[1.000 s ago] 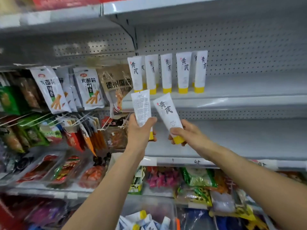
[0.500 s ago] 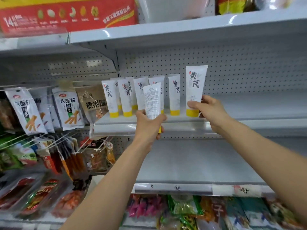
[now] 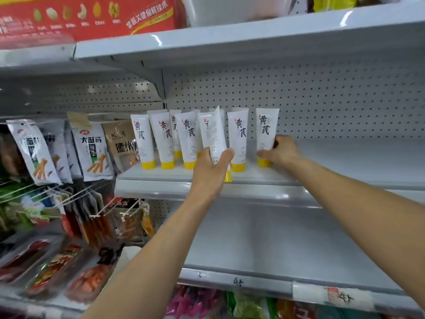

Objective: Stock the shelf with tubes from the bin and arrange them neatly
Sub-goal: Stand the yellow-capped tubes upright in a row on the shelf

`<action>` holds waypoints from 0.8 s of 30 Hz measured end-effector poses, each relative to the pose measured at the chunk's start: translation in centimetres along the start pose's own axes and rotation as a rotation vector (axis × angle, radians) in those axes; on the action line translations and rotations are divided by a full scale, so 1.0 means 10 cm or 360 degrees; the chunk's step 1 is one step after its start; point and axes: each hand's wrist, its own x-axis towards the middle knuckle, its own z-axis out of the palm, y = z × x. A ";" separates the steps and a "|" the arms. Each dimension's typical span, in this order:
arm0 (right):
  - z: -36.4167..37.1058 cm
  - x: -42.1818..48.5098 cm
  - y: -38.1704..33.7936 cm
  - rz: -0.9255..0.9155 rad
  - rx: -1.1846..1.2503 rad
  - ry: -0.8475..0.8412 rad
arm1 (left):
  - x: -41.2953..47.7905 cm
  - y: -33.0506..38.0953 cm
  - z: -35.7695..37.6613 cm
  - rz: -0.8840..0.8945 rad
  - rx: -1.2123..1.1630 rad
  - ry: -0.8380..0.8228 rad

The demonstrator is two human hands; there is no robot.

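Several white tubes with yellow caps [image 3: 164, 139] stand cap-down in two rows on the grey shelf [image 3: 345, 162]. My right hand [image 3: 279, 151] grips the rightmost tube [image 3: 266, 127], which stands upright on the shelf at the row's right end. My left hand [image 3: 210, 171] holds another tube [image 3: 216, 134] in front of the row, its back label turned edge-on toward me and its yellow cap just over the shelf's front lip. The bin is out of view.
Hanging snack packets [image 3: 92, 153] crowd the pegs left of the shelf. A red carton [image 3: 92, 17] sits on the shelf above. The shelf stretches bare to the right of the tubes, and a lower shelf [image 3: 287, 238] lies beneath.
My right hand has set its tube down on the shelf at the right end of the row. My left hand has carried its tube up and closer to the row.
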 end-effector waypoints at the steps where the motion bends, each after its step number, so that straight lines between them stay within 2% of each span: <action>1: 0.02 0.05 0.01 -0.0008 -0.0040 0.0003 | 0.02 -0.01 0.01 0.0009 0.0019 0.0012; 9: 0.07 0.25 0.03 -0.0023 -0.0142 0.0026 | 0.10 -0.03 0.03 0.0078 0.0143 0.0107; 13: 0.07 0.23 0.01 0.0014 -0.0169 0.0004 | 0.09 -0.01 0.02 0.0056 0.0094 0.0067; 17: 0.03 0.12 -0.01 0.0174 -0.0191 -0.0017 | 0.08 0.01 -0.01 0.0050 -0.0017 -0.0038; 21: -0.04 -0.20 -0.16 -0.0067 -0.0010 0.0114 | 0.04 0.08 -0.05 -0.0005 -0.0164 -0.0159; 22: -0.06 -0.30 -0.22 -0.0144 0.0108 0.0026 | 0.03 0.09 -0.05 -0.0029 -0.0181 -0.0185; 24: -0.10 -0.54 -0.35 -0.0267 0.0289 -0.0353 | 0.00 0.14 -0.05 -0.0093 -0.0201 -0.0212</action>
